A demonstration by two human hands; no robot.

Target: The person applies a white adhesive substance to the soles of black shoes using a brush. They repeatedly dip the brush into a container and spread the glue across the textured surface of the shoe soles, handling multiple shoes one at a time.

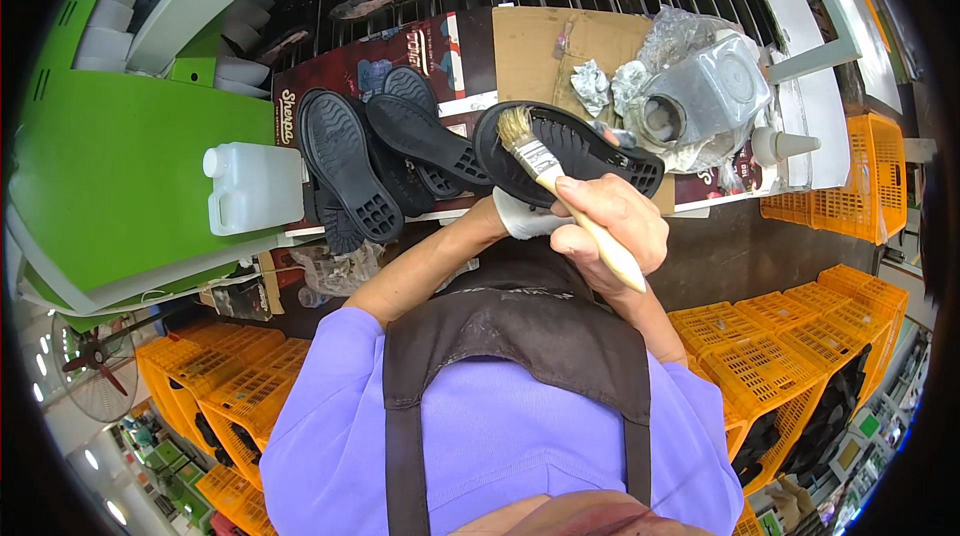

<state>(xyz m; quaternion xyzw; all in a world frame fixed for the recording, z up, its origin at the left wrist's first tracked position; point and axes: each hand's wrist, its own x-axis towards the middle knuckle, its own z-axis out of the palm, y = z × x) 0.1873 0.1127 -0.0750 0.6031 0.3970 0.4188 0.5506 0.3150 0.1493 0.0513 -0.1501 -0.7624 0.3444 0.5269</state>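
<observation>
along the bench (720,199), in front of the person, the largest single vessel was one clear container (712,86) tipped on its side at the right; one white jug (260,186) was at the far left. between them was a heap of loose soles (348,161), at least five, the lowest too covered to count. one black sole (565,128) was just right of the heap, its long axis running left to right and dipping slightly rightward. the left hand (528,219), mostly hidden beneath, seemed curled round it. the right hand (615,221), on the near side and to the right of the sole's middle, was closed on one brush (545,168), whose handle slanted up and leftward. its bristles (515,126) lay over the sole's left end; whether they touched could not be told. smallest were two crumpled wads (590,86), beyond the sole.
</observation>
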